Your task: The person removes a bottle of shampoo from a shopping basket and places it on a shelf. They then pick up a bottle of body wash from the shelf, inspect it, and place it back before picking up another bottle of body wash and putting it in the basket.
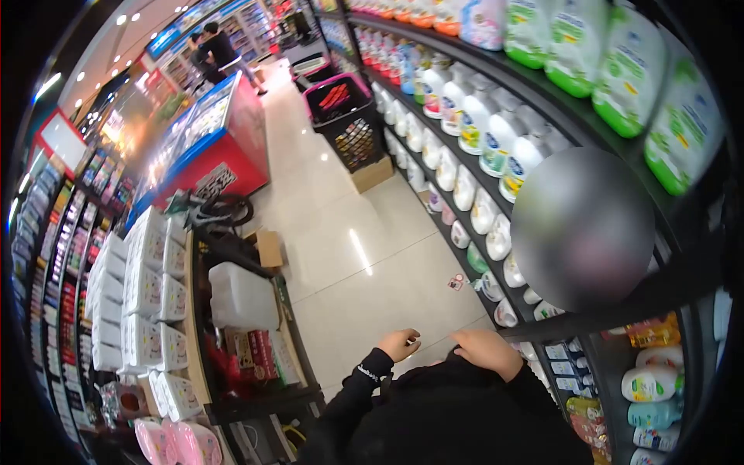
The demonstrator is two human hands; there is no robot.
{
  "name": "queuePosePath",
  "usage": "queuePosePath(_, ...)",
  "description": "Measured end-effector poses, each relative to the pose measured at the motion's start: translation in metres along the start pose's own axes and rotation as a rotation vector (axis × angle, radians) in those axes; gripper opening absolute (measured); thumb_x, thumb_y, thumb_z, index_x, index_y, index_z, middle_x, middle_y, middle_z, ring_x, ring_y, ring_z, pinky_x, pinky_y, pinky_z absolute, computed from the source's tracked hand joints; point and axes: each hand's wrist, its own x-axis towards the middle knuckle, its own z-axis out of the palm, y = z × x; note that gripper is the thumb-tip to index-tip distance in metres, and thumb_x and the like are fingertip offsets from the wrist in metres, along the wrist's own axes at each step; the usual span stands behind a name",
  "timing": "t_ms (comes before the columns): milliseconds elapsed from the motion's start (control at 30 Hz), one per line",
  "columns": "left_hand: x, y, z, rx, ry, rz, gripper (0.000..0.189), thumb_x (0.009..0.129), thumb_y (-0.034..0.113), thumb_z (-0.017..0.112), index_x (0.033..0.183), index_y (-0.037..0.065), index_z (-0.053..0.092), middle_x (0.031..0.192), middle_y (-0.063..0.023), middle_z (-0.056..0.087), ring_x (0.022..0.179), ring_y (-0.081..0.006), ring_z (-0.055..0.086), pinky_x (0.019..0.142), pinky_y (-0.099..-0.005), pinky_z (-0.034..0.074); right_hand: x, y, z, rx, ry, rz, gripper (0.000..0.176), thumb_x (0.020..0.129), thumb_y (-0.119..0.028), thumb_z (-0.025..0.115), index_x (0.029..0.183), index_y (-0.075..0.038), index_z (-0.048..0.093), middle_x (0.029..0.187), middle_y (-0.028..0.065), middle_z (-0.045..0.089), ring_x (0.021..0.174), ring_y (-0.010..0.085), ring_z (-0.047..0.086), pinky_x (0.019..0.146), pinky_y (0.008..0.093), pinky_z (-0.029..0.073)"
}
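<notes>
My left hand (pixel 399 343) is low in the middle of the head view, raised in front of my chest, with a black sleeve and a wrist band. Its fingers are curled in and nothing shows in them. My right hand (pixel 488 353) lies close beside it, back up, resting on my black clothing (pixel 465 411); its fingertips are hidden. Both hands hover over the pale tiled floor (pixel 364 271), just left of the lower shelves of bottles (pixel 496 236).
Tall shelves of white and green bottles (pixel 620 70) run along the right. On the left stands a cart with white boxes (pixel 147 294) and a translucent container (pixel 240 298). Further off are a red freezer chest (pixel 221 147), a black basket (pixel 349 124) and two people (pixel 213 54).
</notes>
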Motion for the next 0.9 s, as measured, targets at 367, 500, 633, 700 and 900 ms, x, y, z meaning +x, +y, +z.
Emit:
queuePosePath(367, 0.033, -0.050, -0.052, -0.426, 0.297, -0.274, 0.031, 0.082, 0.019, 0.056, 0.105, -0.001, 0.054, 0.091, -0.0117, 0.061, 0.075, -0.0158, 0.061, 0.068, -0.0266, 0.049, 0.141, 0.061, -0.015, -0.039, -0.315, -0.033, 0.027, 0.075, -0.020, 0.059, 0.094, -0.002, 0.051, 0.088, 0.0155, 0.058, 0.083, 0.0325, 0.056, 0.071, 0.0402, 0.044)
queuePosePath(500, 0.080, -0.066, -0.102, -0.398, 0.248, -0.306, 0.033, 0.082, 0.023, 0.056, 0.106, 0.000, 0.054, 0.093, -0.0122, 0.061, 0.077, -0.0182, 0.061, 0.070, -0.0286, 0.049, 0.204, 0.088, -0.040, -0.067, -0.333, 0.028, 0.024, 0.074, -0.020, 0.059, 0.088, -0.001, 0.052, 0.085, 0.0159, 0.059, 0.082, 0.0326, 0.056, 0.070, 0.0408, 0.045)
queuePosePath(633, 0.130, -0.077, -0.160, -0.311, 0.139, -0.257, 0.038, 0.081, 0.026, 0.055, 0.109, 0.000, 0.052, 0.099, -0.0163, 0.059, 0.085, -0.0254, 0.059, 0.073, -0.0323, 0.048, 0.265, 0.093, -0.076, -0.072, -0.239, 0.102, 0.024, 0.073, -0.020, 0.060, 0.085, -0.001, 0.052, 0.080, 0.0159, 0.058, 0.080, 0.0327, 0.056, 0.068, 0.0412, 0.045)
queuePosePath(700, 0.147, -0.076, -0.192, -0.267, 0.143, -0.220, 0.040, 0.081, 0.026, 0.053, 0.111, -0.001, 0.050, 0.101, -0.0185, 0.058, 0.086, -0.0284, 0.059, 0.074, -0.0342, 0.047, 0.289, 0.096, -0.084, -0.076, -0.224, 0.084, 0.025, 0.073, -0.021, 0.060, 0.085, -0.001, 0.052, 0.080, 0.0159, 0.058, 0.081, 0.0327, 0.056, 0.068, 0.0412, 0.045)
queuePosePath(900, 0.165, -0.104, -0.266, -0.358, 0.240, -0.237, 0.040, 0.081, 0.023, 0.056, 0.113, -0.001, 0.049, 0.102, -0.0162, 0.058, 0.088, -0.0236, 0.058, 0.078, -0.0320, 0.046, 0.368, 0.111, -0.084, -0.042, -0.261, -0.035, 0.025, 0.074, -0.018, 0.060, 0.090, -0.001, 0.051, 0.085, 0.0151, 0.057, 0.083, 0.0324, 0.055, 0.069, 0.0409, 0.044)
